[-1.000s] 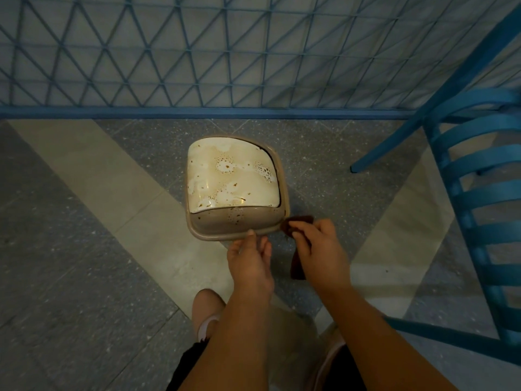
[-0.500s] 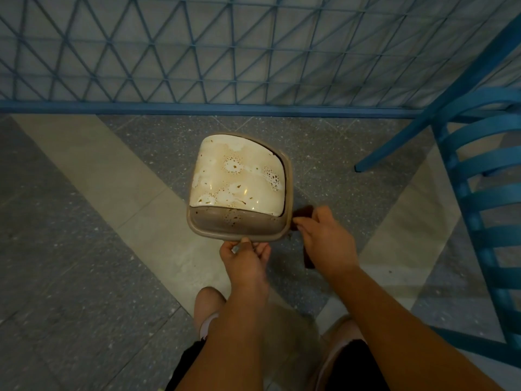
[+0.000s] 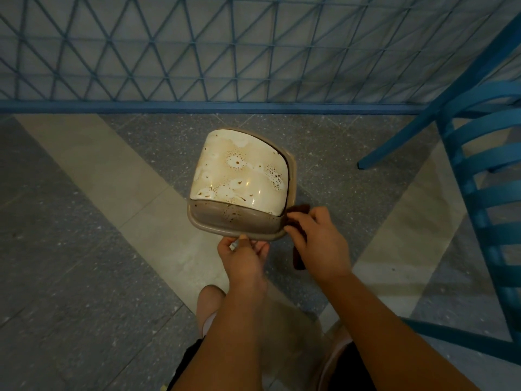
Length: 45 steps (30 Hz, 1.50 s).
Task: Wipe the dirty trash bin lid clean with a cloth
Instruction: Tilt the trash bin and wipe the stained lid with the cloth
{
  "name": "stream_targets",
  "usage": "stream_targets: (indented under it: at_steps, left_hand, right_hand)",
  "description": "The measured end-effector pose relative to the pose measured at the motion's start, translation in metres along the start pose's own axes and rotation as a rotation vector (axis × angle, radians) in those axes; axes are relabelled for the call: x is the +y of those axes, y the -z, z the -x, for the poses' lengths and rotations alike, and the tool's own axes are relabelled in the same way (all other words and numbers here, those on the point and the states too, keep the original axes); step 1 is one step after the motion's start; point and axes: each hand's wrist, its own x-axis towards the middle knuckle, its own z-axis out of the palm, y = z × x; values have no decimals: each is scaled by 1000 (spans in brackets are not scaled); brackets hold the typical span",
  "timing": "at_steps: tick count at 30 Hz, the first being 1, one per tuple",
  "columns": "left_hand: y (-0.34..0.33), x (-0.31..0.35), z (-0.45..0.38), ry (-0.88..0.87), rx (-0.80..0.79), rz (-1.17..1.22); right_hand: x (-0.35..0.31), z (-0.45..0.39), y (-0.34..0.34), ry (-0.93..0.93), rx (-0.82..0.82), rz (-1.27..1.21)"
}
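The left hand (image 3: pixel 244 256) pinches the near rim of the trash bin lid (image 3: pixel 239 176), thumb on one side of the rim edge and fingers curled under it. The grip sits at the middle of the lid's nearest edge; the whole lid extends away from this hand, toward the fence. Just to the right of that grip, the right hand (image 3: pixel 318 238) holds a dark brown cloth (image 3: pixel 298 256), fingers curled around it. The cloth is bunched against the lid's near right corner, with one end showing above the knuckles and the other hanging below the palm. Whether the cloth actually presses on the lid surface cannot be told; it is at least touching the corner rim.

The lid is tilted, its domed cream flap facing up. The flap carries brown speckled stains and pale dried rings across most of its surface. The grey-brown frame between the flap and the pinched rim also shows brown spots. The bin body beneath the lid is not visible.

Below the hands, both forearms and the person's knees are in view. The floor (image 3: pixel 84 263) is grey speckled tile with pale diagonal bands. Beyond the lid stands a blue lattice fence (image 3: pixel 197 52). To the right of the right hand, well apart, stands a blue slatted chair (image 3: pixel 487 193).
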Motion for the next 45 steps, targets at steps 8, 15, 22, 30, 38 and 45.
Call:
stream_targets:
  at_steps: [8,15,22,30,38,45]
  left_hand:
    - [-1,3,0,2,-7,7]
    - [-1,3,-1,-13,-6,-15]
    - [5,9,-5,21,-45,-108]
    - [12,5,-9,74,9,-67]
    - [6,-9,4,139,-14,-38]
    - [8,-6,4,120,-13,-88]
  right_hand:
    - [1,4,0,197,27,91]
    - [-3,11,-6,107,74,44]
    - [11,-4,5,12,19,51]
    - [11,9,-1,-536,17,-677]
    - [-3,31,-2,-243,82,-393]
    - [2,21,-6,168,-59,-66]
